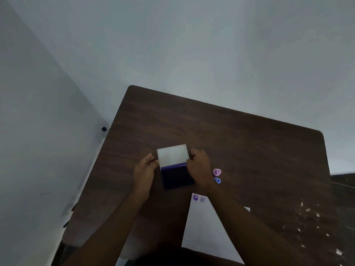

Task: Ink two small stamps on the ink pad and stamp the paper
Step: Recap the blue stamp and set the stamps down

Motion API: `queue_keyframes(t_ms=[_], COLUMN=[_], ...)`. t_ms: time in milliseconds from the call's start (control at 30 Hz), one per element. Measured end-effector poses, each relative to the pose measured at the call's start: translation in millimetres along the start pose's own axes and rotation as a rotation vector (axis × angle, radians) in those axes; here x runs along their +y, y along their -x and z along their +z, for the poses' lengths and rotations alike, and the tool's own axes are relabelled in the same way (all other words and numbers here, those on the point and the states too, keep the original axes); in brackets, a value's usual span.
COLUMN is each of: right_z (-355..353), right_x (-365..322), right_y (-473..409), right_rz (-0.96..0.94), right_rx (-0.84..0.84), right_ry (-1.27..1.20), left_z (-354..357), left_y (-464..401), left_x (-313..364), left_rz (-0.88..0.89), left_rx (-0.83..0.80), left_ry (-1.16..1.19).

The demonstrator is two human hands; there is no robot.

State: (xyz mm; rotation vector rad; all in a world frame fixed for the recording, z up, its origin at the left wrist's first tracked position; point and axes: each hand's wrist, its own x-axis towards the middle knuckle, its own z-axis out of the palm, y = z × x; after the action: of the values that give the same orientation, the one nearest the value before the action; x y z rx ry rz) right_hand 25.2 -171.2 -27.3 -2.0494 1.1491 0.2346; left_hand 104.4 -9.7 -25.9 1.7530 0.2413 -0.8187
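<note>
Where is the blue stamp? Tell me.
In the head view, the blue stamp stands on the table, right of the right hand, just nearer than the pink stamp.

Dim, bluish cast, soft focus – wide-angle edge distortion

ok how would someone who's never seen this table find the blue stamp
Start at the dark wooden table and find the open ink pad near its middle, held by both hands. Just past the right hand, two small stamps sit side by side. The blue stamp is the nearer one, closest to the paper; the pink stamp sits beyond it.

Left hand [145,167], right hand [198,167] curled
</note>
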Motion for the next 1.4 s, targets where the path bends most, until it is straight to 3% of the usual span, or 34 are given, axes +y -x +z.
queue_keyframes(t_ms=[433, 900, 1400], right_z=[2.1, -15.0, -10.1], right_x=[-4.1, 17.7, 33.9], right_y=[-4.6, 5.1, 33.9], right_rz=[0.004, 0.060, 0.149], right_rx=[-0.035, 0.058, 0.110], right_ry=[-0.166, -0.473, -0.384], left_z=[7.6, -9.3, -17.2], left_y=[-2.4, 17.1, 30.5], left_x=[10.3, 7.2, -28.2], left_rz=[-0.070, -0.019, 0.008], left_rx=[-0.032, 0.016, -0.005], left_ry=[0.055, 0.096, 0.037])
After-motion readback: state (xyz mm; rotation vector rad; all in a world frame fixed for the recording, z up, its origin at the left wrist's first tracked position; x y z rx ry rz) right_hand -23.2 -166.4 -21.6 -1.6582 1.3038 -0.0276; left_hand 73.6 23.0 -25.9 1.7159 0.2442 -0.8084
